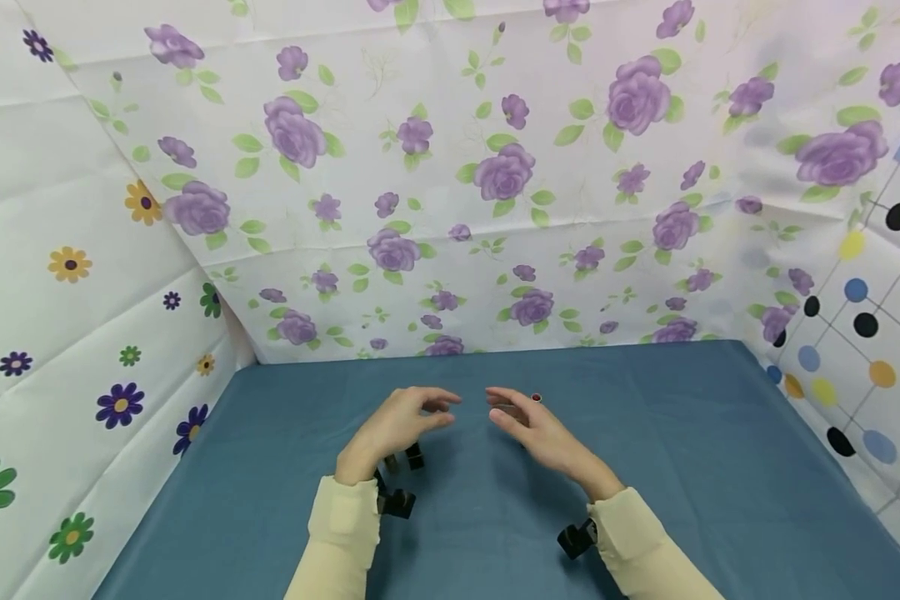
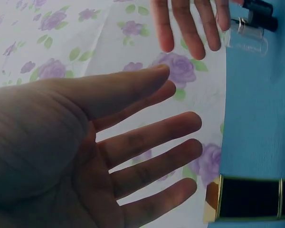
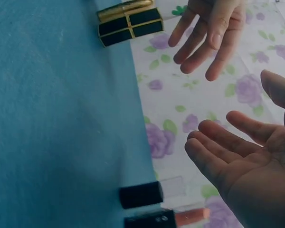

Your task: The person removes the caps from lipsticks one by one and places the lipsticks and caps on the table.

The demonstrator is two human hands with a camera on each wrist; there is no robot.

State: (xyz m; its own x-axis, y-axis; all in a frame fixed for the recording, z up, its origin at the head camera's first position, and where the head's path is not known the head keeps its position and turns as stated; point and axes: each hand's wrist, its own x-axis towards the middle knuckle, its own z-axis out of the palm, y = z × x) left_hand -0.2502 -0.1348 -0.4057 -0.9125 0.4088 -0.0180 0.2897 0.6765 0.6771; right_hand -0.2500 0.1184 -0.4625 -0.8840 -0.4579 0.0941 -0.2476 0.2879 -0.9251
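Observation:
My left hand [image 1: 399, 421] hovers over the blue cloth with fingers apart and nothing in them. Across from it, my right hand [image 1: 538, 433] hangs in the air too, fingers loosely extended and holding nothing. The palms face each other with a gap between. Below the left hand lie a black lipstick-like tube with gold trim [image 3: 130, 27] and a gold tube [image 3: 126, 10] beside it. Near the right hand lie a black tube with a clear end [image 3: 141, 195] and a black-capped tube with a peach-coloured part [image 3: 190, 216]. In the head view, the hands partly hide these tubes.
A blue cloth [image 1: 472, 533] covers the table. White sheeting with purple roses [image 1: 502, 171] stands along the back. Flowered sheeting [image 1: 67, 350] borders the left, and dotted sheeting [image 1: 862, 367] the right. Small black devices [image 1: 576, 540] sit at the wrists.

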